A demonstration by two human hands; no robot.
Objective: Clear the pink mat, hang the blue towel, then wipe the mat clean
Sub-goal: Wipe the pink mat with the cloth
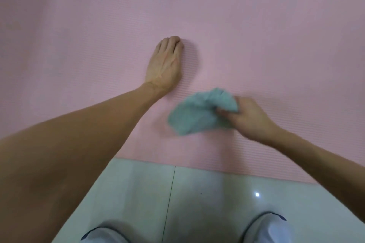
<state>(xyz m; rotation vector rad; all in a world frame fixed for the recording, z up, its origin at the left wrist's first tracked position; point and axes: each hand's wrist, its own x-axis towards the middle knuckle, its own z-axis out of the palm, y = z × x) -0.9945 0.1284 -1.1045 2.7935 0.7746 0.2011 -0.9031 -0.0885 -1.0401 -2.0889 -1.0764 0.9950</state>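
text: none readable — labels: none — numbers: none

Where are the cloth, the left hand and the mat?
cloth (197,114), head view, middle of the bunched fabric.
left hand (165,63), head view, back of the hand.
mat (276,35), head view, bare surface.

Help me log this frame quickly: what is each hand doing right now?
Left hand: open, resting flat on the pink mat.
Right hand: closed, gripping a bunched grey-green cloth on the mat.
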